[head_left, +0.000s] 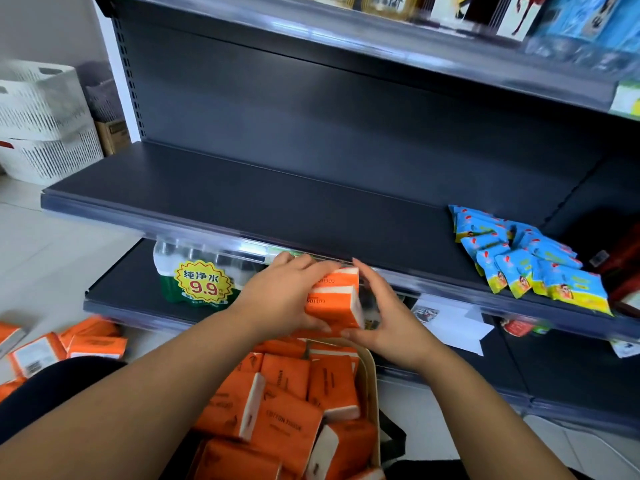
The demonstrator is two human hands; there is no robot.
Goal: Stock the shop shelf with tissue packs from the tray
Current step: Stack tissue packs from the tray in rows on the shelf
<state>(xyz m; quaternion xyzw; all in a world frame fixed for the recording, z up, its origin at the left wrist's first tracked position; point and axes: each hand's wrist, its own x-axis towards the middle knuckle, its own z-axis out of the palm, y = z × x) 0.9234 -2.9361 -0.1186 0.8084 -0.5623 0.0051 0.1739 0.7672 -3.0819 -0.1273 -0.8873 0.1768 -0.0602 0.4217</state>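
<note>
A small stack of orange and white tissue packs [337,299] is held between both hands, just below the front edge of the dark middle shelf [242,199]. My left hand [280,299] grips the stack from the left, fingers curled over its top. My right hand [384,317] presses against its right side, thumb under the bottom. Beneath my forearms a beige tray [372,382] holds several more orange tissue packs [284,407], piled loosely.
Blue and yellow wipe packs [526,258] lie on the right of the middle shelf. A bottled water pack with a 9.9 price sticker [197,278] stands on the lower shelf. Loose orange packs [69,344] lie on the floor at left. White baskets [41,123] stand beside the shelving.
</note>
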